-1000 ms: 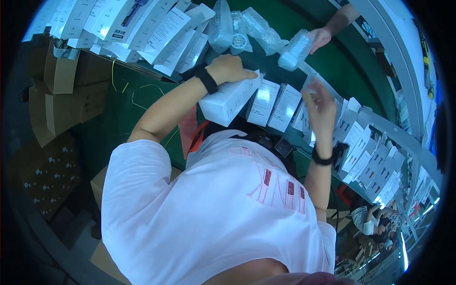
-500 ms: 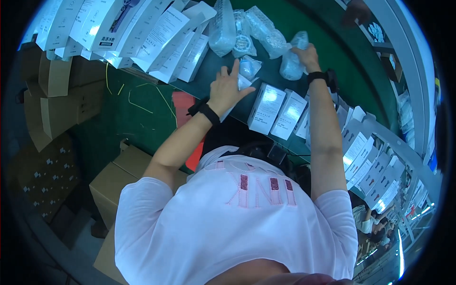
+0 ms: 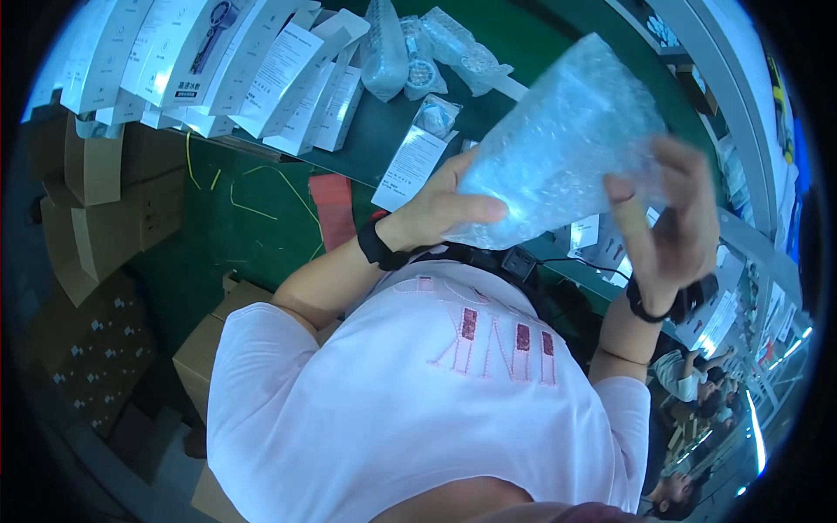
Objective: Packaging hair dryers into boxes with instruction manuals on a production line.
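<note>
My left hand is closed on the lower left end of a bubble-wrap bag, its thumb pressed on the near face. The bag is held up close to me, tilted up to the right; what it contains is hard to make out. At the bag's right end is my right hand, its fingers apart and partly blurred. Just beyond my left hand a white box lies on the dark green table, with a small clear-wrapped piece at its far end.
Several bubble-wrapped items lie at the table's far side. Open white boxes stand in a row at the far left, and more white boxes on the right. Brown cartons are on the floor to the left; other people sit at the far right.
The bubble-wrap bag has come up off the table toward me. My left hand has moved right and taken hold of it; my right hand has come nearer and its fingers have parted.
</note>
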The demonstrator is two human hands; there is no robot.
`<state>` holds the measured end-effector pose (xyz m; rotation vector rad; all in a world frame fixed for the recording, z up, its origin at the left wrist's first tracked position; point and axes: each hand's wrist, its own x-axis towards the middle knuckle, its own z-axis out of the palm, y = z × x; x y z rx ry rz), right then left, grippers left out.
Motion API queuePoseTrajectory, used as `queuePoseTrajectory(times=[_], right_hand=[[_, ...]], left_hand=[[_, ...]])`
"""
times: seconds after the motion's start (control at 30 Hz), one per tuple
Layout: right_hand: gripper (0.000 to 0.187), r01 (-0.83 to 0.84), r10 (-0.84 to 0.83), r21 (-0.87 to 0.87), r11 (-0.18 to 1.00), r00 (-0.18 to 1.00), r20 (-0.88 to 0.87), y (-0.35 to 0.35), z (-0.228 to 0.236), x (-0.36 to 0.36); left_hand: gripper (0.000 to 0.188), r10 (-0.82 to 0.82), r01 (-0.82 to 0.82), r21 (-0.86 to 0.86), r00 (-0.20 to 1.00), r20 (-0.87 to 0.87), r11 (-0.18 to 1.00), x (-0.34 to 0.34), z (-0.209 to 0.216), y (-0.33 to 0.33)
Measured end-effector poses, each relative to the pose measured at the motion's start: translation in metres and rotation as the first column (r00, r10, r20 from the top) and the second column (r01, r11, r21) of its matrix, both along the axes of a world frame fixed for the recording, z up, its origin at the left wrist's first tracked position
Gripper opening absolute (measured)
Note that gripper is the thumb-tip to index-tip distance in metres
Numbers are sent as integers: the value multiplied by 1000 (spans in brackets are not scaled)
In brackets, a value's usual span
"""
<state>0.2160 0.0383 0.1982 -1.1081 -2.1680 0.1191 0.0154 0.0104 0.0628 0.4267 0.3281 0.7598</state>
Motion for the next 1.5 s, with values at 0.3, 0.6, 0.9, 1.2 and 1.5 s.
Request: queuePoseTrajectory(times=[0.3,0.6,0.9,1.2,1.5], right_hand=[[28,102,-101,-50,994,995,14,-20,-4,-38],[47,-129,-825,-907,400,380,-418,-32,-130,19],[34,-346,-726,-695,630,58,-686,64,-184,7],[38,-516,-549,-643,566,345,-761,77,-233,-67],[36,-651,-630,-644,403,312,-711,66,-189,-58]], left_hand=[[74,-105,179,-188,932,347,966,-3,-8,-11],[55,551,243,717,497,-670,653,-37,-57,-9],[42,166,388,100,-139,-976,916,-48,-172,63],[43,158,166,196,214,-964,967,-51,-135,31],[47,210,-171,136,554,-805,976,-47,-93,17]])
